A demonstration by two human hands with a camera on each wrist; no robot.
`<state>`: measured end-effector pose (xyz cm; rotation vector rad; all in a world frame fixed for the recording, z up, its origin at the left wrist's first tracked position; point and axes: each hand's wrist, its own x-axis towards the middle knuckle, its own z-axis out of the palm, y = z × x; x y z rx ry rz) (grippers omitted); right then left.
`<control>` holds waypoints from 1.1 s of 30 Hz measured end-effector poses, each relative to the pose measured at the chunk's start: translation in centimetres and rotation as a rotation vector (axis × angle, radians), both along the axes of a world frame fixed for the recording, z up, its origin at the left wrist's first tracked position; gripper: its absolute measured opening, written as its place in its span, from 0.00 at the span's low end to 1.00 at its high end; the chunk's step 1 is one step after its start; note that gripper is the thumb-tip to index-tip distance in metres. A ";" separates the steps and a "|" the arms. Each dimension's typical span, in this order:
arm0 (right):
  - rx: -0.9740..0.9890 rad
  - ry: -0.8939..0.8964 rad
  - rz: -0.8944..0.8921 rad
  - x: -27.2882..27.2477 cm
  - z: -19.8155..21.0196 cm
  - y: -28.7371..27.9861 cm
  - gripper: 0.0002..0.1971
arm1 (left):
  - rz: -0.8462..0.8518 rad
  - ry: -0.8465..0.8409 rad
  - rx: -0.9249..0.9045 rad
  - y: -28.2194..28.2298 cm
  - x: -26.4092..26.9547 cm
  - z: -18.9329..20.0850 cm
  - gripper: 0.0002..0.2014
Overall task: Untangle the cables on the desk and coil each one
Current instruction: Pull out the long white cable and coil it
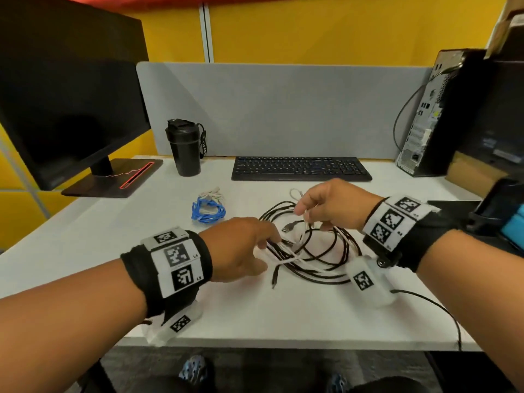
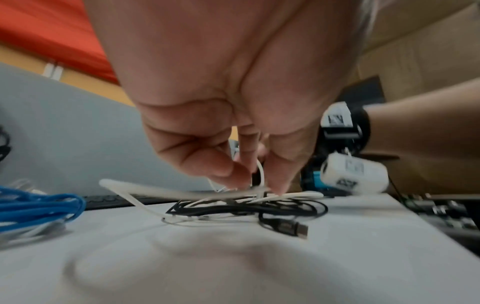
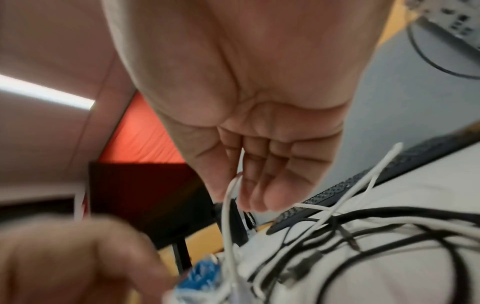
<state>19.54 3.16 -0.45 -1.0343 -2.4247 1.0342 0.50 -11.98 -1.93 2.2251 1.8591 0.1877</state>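
A black cable lies in loose loops on the white desk, tangled with a thin white cable. My left hand pinches the white cable at the left side of the tangle; the left wrist view shows the left hand with its fingertips closed on the white cable above the black cable. My right hand holds another stretch of the white cable raised over the far side of the loops. In the right wrist view the white cable runs up to the right hand.
A coiled blue and white cable bundle lies left of the tangle. A black keyboard, a black tumbler, a monitor and a PC tower stand at the back. A thin black wire trails over the desk's front edge.
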 end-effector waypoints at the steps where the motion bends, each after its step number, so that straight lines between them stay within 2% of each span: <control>1: -0.062 0.064 -0.007 -0.1 0.4 0.0 0.10 | -0.019 0.042 -0.013 0.1 0.4 -0.3 0.29; 4: -0.189 0.197 0.023 -0.4 1.3 -0.4 0.08 | -0.049 0.136 -0.081 0.6 1.6 -0.7 0.34; 10: -0.441 0.602 0.050 0.1 3.7 -0.4 0.09 | -0.057 0.222 -0.140 1.4 2.3 -0.6 0.26; 11: -0.437 0.575 0.050 0.1 4.1 -0.4 0.10 | -0.056 0.226 -0.131 1.5 2.3 -0.7 0.25; 12: -0.371 0.469 0.047 0.1 4.2 -0.4 0.11 | -0.053 0.225 -0.125 1.5 2.3 -0.7 0.24; 13: -0.217 0.285 0.039 0.1 4.2 -0.6 0.14 | -0.048 0.220 -0.120 1.5 2.2 -0.8 0.24; 15: 0.211 -0.130 0.012 0.1 3.9 -0.5 0.19 | -0.033 0.195 -0.114 1.4 2.1 -0.8 0.22; 16: 0.386 -0.246 -0.014 0.1 3.6 -0.4 0.19 | -0.027 0.188 -0.114 1.5 2.0 -0.8 0.21; 17: 0.454 -0.267 -0.059 0.2 3.4 -0.4 0.17 | -0.021 0.191 -0.113 1.5 2.0 -0.9 0.19; 20: 0.388 -0.287 -0.101 1.0 2.9 -0.4 0.08 | -0.024 0.220 -0.096 1.5 1.8 -1.1 0.09; 23: 0.344 -0.564 0.083 1.5 1.8 -1.1 0.05 | -0.046 0.206 -0.119 1.6 1.4 -1.2 0.10; 25: 0.313 -0.729 0.190 1.4 0.6 -1.6 0.14 | -0.071 0.249 -0.116 1.6 1.4 -1.2 0.08; 27: 0.276 -0.807 0.227 1.4 -0.5 -1.9 0.24 | -0.077 0.305 -0.092 1.8 1.6 -1.2 0.05; 28: 0.288 -0.814 0.237 1.3 -1.1 -2.0 0.25 | -0.063 0.310 -0.077 1.8 1.7 -1.0 0.04; 30: 0.346 -0.786 0.239 1.3 -1.9 -2.0 0.22 | -0.010 0.222 -0.003 1.6 1.5 0.2 0.04; 33: 0.385 -0.717 0.216 1.2 -2.7 -1.9 0.16 | 0.115 -0.164 0.242 1.5 0.9 4.6 0.04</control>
